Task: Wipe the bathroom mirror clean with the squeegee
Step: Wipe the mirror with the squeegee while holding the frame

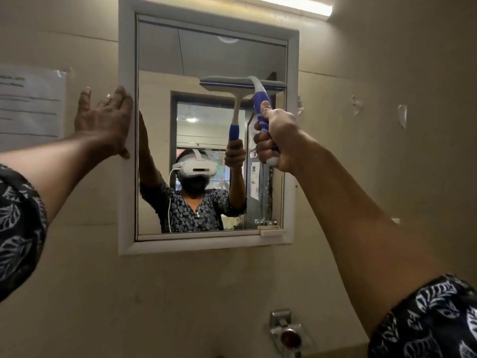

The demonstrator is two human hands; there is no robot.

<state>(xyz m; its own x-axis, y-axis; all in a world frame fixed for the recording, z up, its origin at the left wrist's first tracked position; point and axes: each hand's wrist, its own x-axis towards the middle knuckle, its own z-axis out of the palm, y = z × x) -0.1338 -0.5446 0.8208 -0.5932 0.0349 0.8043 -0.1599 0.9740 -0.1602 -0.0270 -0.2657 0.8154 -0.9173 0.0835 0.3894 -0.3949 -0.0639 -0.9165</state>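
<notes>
White paper [31, 104], printed with lines too blurred to read, was taped to the beige wall [387, 60] at the left edge of the frame. Just right of it my left hand [105, 122] was spread open, fingers up, its palm and thumb pressed flat against the left side of the mirror's white frame [126, 202], holding nothing. My patterned dark sleeve [18, 223] showed at the lower left.

Right of that hand the mirror [160, 99] filled the middle of the frame, and its glass showed my own reflection with both arms raised. Above it, at the top of the frame, a tube light [296, 3] glowed.

In the upper right part of the glass the squeegee [258, 85] had its grey blade lying level against the mirror, running to the glass's right edge. Its white neck curved down into a blue handle, and my right hand [276, 140] was closed tight around that handle, thumb pointing up along it, in front of the mirror's right side.

Farther right, scraps of old tape [402, 115] clung to the wall. At the bottom of the frame, below the mirror's right corner, a metal fitting [286, 332] was mounted on the wall, and my other sleeve filled the lower right corner.
</notes>
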